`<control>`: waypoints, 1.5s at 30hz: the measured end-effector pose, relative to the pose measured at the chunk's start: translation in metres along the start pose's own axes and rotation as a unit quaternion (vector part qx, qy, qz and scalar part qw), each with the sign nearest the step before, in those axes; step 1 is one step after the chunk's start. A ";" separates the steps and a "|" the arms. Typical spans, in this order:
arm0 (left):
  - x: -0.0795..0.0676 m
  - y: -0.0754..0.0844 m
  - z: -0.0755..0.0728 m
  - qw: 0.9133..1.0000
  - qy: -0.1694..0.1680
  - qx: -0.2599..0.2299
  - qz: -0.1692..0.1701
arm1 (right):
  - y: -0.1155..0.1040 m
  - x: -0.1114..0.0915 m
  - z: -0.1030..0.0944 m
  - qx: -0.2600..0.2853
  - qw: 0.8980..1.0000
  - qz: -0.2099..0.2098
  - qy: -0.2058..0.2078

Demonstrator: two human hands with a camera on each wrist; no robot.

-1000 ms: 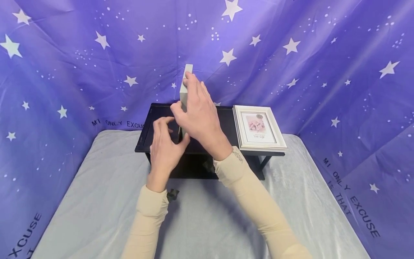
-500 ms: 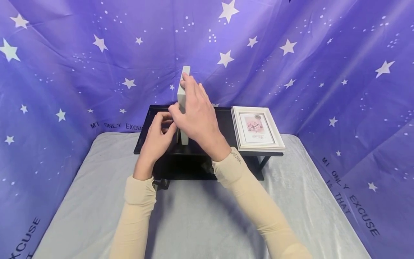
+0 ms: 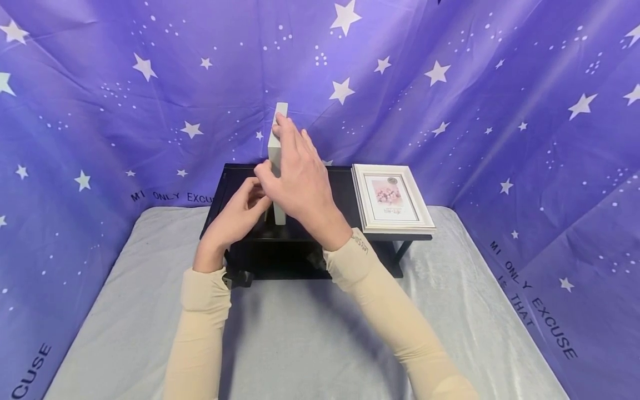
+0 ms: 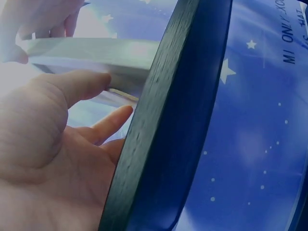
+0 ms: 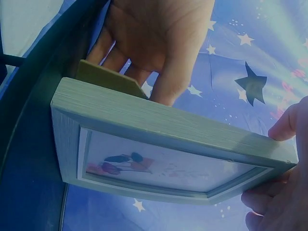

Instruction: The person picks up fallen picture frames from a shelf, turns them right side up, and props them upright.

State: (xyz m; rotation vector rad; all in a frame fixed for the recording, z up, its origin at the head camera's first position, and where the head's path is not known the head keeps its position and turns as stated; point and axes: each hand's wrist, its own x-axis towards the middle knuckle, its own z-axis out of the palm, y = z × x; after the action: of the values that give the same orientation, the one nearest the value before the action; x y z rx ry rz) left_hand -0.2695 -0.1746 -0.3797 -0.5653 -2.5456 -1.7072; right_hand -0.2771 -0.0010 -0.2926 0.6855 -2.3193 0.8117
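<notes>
A white picture frame [image 3: 274,154] stands on end, edge-on to the head view, on the black two-tier table [image 3: 341,186]. My right hand [image 3: 302,180] grips its upper near corner, the thumb on one edge and fingers round the other side. In the right wrist view, the frame's flower picture shows, and a brown backing stand [image 5: 108,78] sticks out behind it. My left hand [image 3: 236,214] is behind the frame, beside that stand. Its thumb lies against the frame's back edge and its fingers are loosely spread in the left wrist view; firm contact with the stand is unclear.
Another white picture frame [image 3: 392,198] lies flat on the table's right end. The table stands on a grey cloth [image 3: 300,339], close to a purple star-patterned curtain [image 3: 165,116] at the back and sides.
My left hand has moved in towards the back of the upright frame, its wrist swinging left. My right hand keeps its grip on the frame. The head view has shifted slightly right.
</notes>
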 end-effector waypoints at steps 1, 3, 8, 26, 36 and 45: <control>0.000 0.000 -0.001 1.000 0.001 0.001 0.000 | 0.000 0.000 0.000 -0.001 1.000 0.000 0.001; -0.001 0.000 -0.003 1.000 0.006 0.007 -0.003 | 0.000 0.000 0.000 -0.002 1.000 0.000 0.003; -0.001 0.001 -0.009 0.999 0.033 0.022 -0.008 | -0.001 0.000 0.000 -0.007 1.000 0.001 0.004; -0.010 0.004 -0.022 0.969 0.211 0.125 0.029 | -0.002 0.002 0.001 -0.014 1.000 -0.003 -0.005; -0.014 0.005 -0.022 0.961 0.225 0.159 0.025 | -0.003 0.004 0.003 -0.013 1.000 -0.011 -0.022; -0.015 0.003 -0.021 0.959 0.231 0.160 0.026 | -0.005 0.008 0.005 -0.023 0.999 -0.034 -0.033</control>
State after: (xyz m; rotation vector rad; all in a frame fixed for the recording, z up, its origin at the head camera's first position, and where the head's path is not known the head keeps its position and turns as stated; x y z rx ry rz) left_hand -0.2580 -0.1968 -0.3716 -0.1825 -2.3591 -1.1909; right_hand -0.2814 -0.0102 -0.2884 0.7787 -2.3527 0.7127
